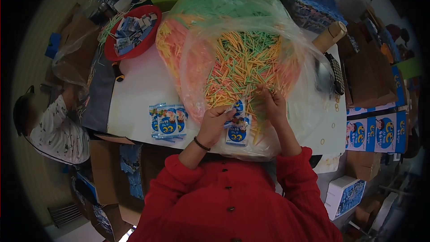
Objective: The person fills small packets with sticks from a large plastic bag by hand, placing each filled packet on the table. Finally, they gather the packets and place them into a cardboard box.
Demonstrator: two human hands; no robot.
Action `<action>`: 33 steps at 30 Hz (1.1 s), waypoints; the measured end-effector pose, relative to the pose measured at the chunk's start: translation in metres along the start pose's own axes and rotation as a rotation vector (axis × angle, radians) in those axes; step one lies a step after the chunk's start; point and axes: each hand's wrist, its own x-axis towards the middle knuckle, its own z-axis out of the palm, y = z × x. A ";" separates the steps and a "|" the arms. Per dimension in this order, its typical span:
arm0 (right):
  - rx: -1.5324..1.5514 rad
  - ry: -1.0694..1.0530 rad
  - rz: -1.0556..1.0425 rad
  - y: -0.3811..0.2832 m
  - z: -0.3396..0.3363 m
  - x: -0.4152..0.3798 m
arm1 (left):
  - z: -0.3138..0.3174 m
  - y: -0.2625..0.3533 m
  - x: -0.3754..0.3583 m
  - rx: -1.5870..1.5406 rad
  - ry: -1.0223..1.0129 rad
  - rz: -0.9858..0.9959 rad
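My left hand (216, 124), with a dark bead bracelet at the wrist, pinches a small blue-and-white printed packet (238, 106). Just below it lies another such packet (236, 135) on the clear plastic. My right hand (274, 104) is over the near right part of a heap of thin pink, orange, yellow and green sticks (244, 62). Its fingertips are drawn together; what sits between them is too small to make out. The heap fills a large clear plastic bag (190, 62) that gapes toward me. Left of my left hand, several printed packets (168, 123) overlap on the white table (139, 94).
A red basin (154, 29) of small packets stands at the back left, near a black-and-yellow tool handle (118, 71). At the far left is another person (60, 125). Printed boxes (376, 132) and a brown carton (369, 74) flank the table's right side.
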 end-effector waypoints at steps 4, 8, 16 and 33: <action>-0.013 0.085 -0.131 0.007 -0.002 0.004 | -0.001 0.000 0.001 -0.095 0.019 -0.053; 0.202 0.130 -0.089 0.010 -0.010 0.008 | 0.010 0.010 -0.008 -0.067 -0.023 -0.059; 0.545 -0.139 0.040 -0.052 0.017 -0.023 | 0.007 0.004 -0.005 0.205 -0.041 0.104; 0.588 -0.151 -0.056 -0.077 0.033 -0.032 | 0.004 -0.001 -0.011 0.142 -0.104 0.068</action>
